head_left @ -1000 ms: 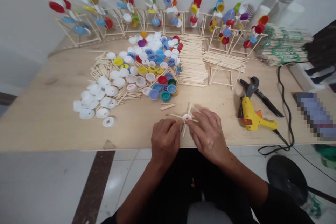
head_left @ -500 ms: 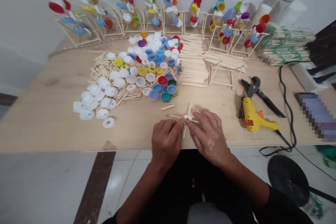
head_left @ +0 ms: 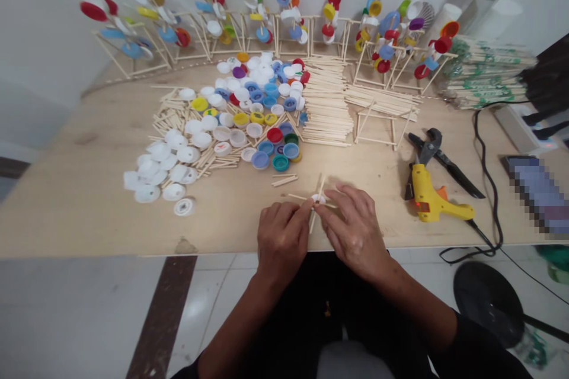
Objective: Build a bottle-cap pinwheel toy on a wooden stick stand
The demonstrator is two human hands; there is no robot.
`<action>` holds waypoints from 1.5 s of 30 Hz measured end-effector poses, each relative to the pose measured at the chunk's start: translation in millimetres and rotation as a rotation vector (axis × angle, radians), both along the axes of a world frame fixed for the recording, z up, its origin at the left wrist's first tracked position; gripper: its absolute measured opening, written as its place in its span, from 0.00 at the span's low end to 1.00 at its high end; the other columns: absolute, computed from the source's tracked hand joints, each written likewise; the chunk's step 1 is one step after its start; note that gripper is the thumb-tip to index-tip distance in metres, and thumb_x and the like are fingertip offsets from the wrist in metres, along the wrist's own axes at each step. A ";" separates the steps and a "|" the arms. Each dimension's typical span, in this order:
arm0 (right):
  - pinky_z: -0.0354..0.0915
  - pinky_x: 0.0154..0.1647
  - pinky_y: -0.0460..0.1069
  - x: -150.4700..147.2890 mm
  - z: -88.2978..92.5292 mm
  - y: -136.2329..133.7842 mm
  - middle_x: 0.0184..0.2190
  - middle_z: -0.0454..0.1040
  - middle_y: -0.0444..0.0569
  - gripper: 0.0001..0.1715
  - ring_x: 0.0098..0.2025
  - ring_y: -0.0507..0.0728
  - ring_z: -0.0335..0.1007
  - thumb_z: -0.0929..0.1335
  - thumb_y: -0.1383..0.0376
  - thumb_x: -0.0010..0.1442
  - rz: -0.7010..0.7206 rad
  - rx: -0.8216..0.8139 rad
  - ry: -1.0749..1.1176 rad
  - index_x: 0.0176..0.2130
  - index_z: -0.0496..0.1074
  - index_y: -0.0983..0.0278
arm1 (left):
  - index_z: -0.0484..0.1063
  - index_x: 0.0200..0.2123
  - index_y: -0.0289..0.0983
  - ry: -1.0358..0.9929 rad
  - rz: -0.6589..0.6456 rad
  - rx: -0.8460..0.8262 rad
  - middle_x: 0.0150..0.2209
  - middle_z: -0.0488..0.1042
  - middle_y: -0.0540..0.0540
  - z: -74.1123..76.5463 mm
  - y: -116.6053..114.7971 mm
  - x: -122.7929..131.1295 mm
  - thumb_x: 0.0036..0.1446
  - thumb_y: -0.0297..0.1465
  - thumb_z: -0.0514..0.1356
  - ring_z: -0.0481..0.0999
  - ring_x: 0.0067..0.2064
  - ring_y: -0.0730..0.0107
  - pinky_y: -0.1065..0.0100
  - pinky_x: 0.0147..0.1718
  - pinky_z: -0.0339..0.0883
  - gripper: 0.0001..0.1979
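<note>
Near the table's front edge lies a small white bottle cap (head_left: 319, 197) with thin wooden sticks (head_left: 320, 183) reaching out from it in several directions. My left hand (head_left: 282, 234) is closed, its fingers curled and its thumb and forefinger tips pressed at the cap's near left side. From the right, my right hand (head_left: 355, 231) pinches at the same cap with thumb and forefinger, its other fingers bent above the table. The fingertips hide part of the cap and the sticks' inner ends. Two or three short loose sticks (head_left: 285, 181) lie just beyond.
Behind are piled coloured and white bottle caps (head_left: 260, 160), a stack of sticks (head_left: 326, 106) and a stick frame (head_left: 376, 130). Cap pinwheels on stick stands (head_left: 329, 29) line the wall. At right lie a yellow glue gun (head_left: 427, 195), pliers (head_left: 448, 166), a cable (head_left: 486, 172) and a phone (head_left: 540, 195).
Almost nothing differs. Both hands stay at the white cap with its sticks, and the view has shifted very slightly.
</note>
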State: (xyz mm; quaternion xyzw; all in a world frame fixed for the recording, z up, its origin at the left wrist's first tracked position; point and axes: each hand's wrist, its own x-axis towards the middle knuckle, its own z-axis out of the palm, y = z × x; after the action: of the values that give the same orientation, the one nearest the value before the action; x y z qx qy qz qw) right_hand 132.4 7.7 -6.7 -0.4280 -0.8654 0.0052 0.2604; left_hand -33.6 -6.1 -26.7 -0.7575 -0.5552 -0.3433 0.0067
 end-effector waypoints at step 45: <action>0.58 0.58 0.63 3.1 -2.1 -3.5 0.52 0.69 0.55 0.19 0.59 0.66 0.57 0.66 0.72 0.58 -0.044 -0.076 0.118 0.50 0.72 0.62 | 0.72 0.35 0.36 -0.142 -0.012 -0.030 0.30 0.76 0.46 4.0 -1.5 -1.0 0.57 0.24 0.58 0.72 0.34 0.66 0.63 0.35 0.64 0.04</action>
State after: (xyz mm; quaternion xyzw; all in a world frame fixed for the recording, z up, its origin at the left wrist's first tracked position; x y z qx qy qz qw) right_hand 135.6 4.1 -8.8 -0.4554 -0.8382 0.0576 0.2945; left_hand -34.6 -7.6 -22.8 -0.7346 -0.5546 -0.3880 -0.0462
